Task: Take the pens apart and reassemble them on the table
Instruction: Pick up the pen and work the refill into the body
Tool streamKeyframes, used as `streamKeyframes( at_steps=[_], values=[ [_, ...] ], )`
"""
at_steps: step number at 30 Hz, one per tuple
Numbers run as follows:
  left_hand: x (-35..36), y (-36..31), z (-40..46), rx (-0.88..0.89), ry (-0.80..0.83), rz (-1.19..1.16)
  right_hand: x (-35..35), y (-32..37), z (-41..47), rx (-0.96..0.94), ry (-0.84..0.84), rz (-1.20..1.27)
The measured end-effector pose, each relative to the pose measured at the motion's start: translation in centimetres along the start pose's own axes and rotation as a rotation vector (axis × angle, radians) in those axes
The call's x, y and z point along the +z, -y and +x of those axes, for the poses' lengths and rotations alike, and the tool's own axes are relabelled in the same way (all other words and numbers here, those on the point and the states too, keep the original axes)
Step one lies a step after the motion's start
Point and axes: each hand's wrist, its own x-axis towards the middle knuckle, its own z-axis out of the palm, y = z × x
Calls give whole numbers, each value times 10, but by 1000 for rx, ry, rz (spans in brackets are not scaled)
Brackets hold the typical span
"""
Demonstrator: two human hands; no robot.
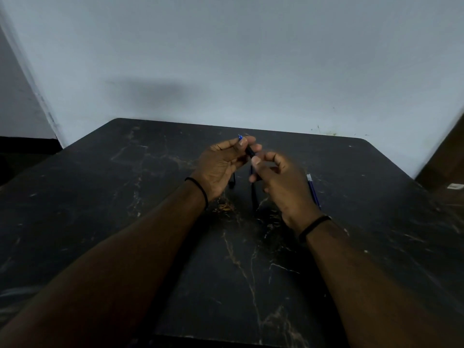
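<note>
Currently left hand (221, 167) pinches a dark pen (247, 148) above the table (125, 197) centre; right hand (281, 182), fingers loosely curled, holds nothing discernible. Twist gently, keeping parts over the table.

Dark marble-look table (251, 259) with pale veins, slightly glossy; wall (251, 59) matt, painted.

A dark marble-patterned counter (251, 272) with pale veins and rounded far corners; behind its far edge a plain grey-white wall (226, 59) — scuffed near the right corner; a brown panel (444, 159) beyond the right edge.
</note>
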Motion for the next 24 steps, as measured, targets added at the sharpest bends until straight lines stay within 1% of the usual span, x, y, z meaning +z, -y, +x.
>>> streamKeyframes(
  at_steps=[10, 13, 16, 19, 24],
  values=[
    [2, 0, 0, 3, 6, 25, -1, -2, 1, -32, -5, -12],
    [1, 0, 0, 0, 14, 23, 1, -1, 1, -18, -1, 20],
    [1, 1, 1, 7, 0, 47, 2, -2, 2, 10, -19, -2],
    [1, 1, 2, 11, -9, 54, 2, -4, 4, -17, -20, -27],
    [-1, 2, 2, 4, 9, 41, -1, -4, 4, -49, -13, 11]
  ],
)
